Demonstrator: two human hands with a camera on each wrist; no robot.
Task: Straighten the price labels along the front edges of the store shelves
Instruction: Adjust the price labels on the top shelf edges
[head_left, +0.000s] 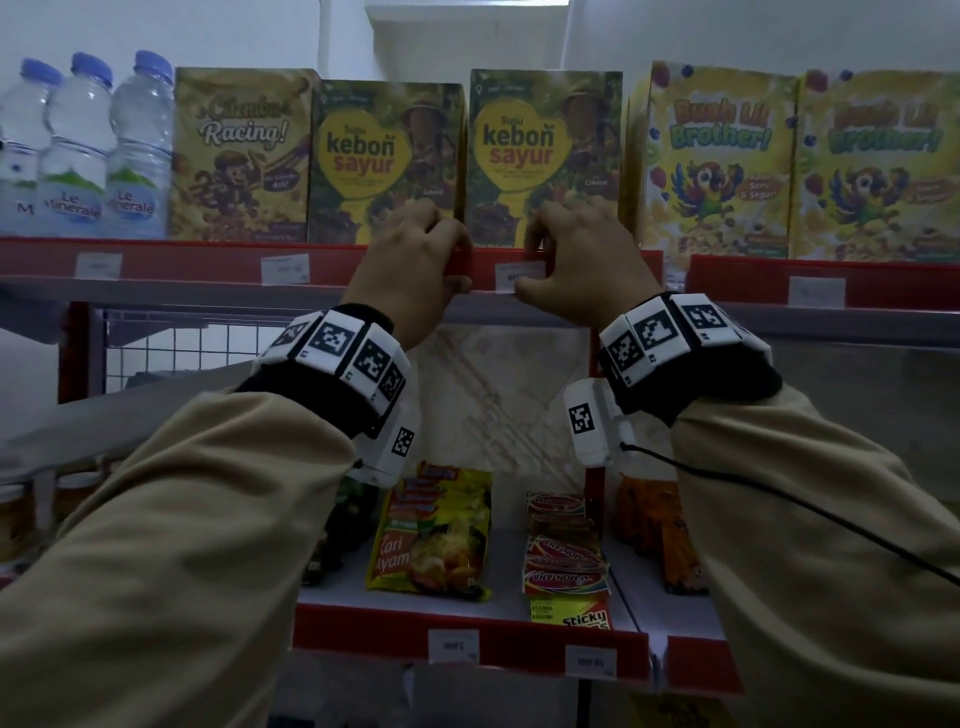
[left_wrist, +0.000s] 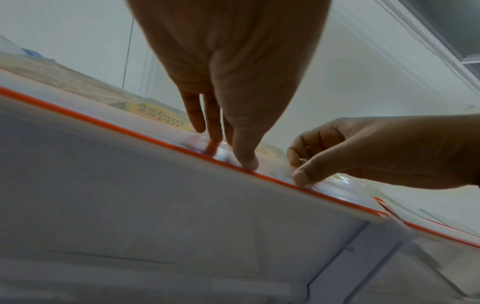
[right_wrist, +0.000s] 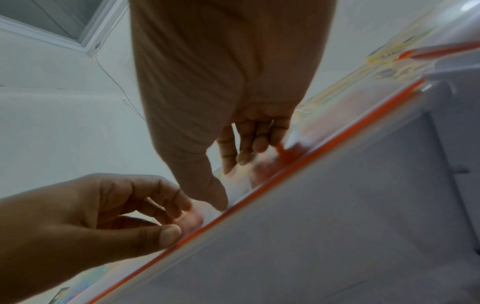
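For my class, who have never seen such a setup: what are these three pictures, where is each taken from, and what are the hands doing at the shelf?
No machine here: a person wears three cameras. The head view looks forward at store shelves; the two wrist views look up along each hand from below. The left hand pinches the red shelf edge, thumb underneath. The right hand pinches a white price label on that edge. Cereal boxes and water bottles stand on that shelf; noodle packets lie below.

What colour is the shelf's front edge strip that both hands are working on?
Red, on the strip; clearest in the head view.
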